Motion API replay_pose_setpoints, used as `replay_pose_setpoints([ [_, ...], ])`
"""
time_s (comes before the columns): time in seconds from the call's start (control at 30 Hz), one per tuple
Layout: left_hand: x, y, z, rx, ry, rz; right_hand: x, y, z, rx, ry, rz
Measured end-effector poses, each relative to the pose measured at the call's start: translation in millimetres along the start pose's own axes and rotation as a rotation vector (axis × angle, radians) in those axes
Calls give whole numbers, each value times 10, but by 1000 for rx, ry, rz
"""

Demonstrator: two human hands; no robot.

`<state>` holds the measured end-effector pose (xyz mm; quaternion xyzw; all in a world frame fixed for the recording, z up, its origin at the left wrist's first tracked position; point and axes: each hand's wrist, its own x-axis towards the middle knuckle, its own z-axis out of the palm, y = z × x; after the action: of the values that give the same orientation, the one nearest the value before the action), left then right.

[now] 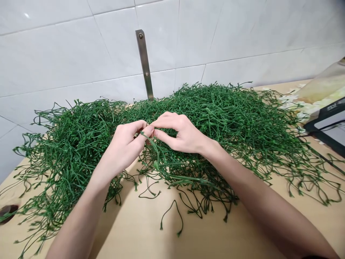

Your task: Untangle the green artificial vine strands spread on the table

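Observation:
A big tangled heap of thin green plastic stems (229,118) covers the back of a light wooden table (151,233). My left hand (125,145) and my right hand (179,133) meet above the heap's front middle. Both pinch one green stem (155,154) between thumb and fingertips, and the stem hangs down from the fingers toward the table. Both hands are closed on it. Loose single stems lie on the wood in front of the heap.
A white tiled wall stands right behind the table, with a metal bracket (144,63) screwed to it. At the right edge lie a dark flat box (327,124), a clear plastic bag (323,84) and white petals (292,102). A dark round spot (8,212) marks the table's left.

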<state>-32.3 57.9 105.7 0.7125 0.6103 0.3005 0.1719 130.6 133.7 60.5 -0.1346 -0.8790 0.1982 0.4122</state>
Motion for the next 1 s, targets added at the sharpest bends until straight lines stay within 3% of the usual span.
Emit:
replay_pose_setpoints([
  [0.07,0,2,3,-16,5,-16,5,-2,10,45,13,-1],
  [0.2,0,23,34,-74,6,-77,9,-19,25,232,133,151],
  [0.37,27,-15,83,-399,-29,-161,10,-50,64,389,148,274],
  [0.53,54,-72,103,-616,-14,-225,13,-57,84,279,165,230],
  [0.77,75,-13,92,-732,-124,-416,5,-63,101,128,175,253],
  [0.9,74,14,117,-696,-200,-445,1,-87,80,14,79,312],
  [1.0,67,33,130,-698,-190,-453,9,-100,25,85,2,319],
])
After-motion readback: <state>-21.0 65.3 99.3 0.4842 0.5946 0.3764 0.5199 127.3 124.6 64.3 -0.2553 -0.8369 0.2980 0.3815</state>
